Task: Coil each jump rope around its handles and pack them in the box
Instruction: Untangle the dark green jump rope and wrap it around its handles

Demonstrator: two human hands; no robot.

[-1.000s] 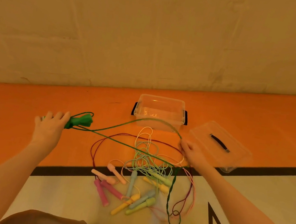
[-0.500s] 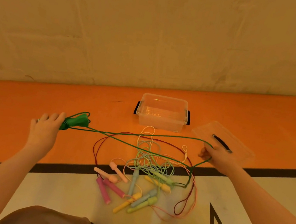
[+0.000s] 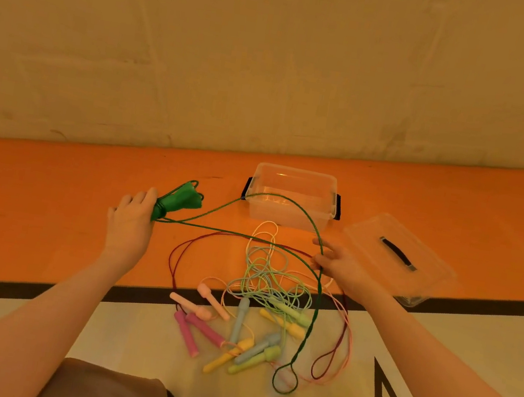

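Inventory as I read it from the head camera. Item one: green handles [image 3: 178, 203], paired, with a few turns of green cord [image 3: 318, 295] wound at their near end, gripped in my left hand [image 3: 130, 226], fingers curled round them above the orange floor strip [image 3: 30, 214]. From the handles two cord strands run right; one arcs up in front of the box and drops to my right hand [image 3: 341, 264], which pinches it between thumb and fingers, forefinger extended. Below that hand the cord hangs down to a small loop lying on the pale floor [image 3: 130, 342].

Item two: clear plastic box [image 3: 292, 203], lid off, black side latches, standing on the orange strip beyond the ropes. I see nothing packed inside.

Item three: clear lid [image 3: 398, 256] with black handle, lying just right of the box, partly behind my right hand.

Item four: loose heap of jump ropes [image 3: 261, 286] between my arms, straddling the black line [image 3: 137, 293]: pale pink, magenta, blue, yellow and light green handles with tangled cords, plus a maroon cord looping widely around them.
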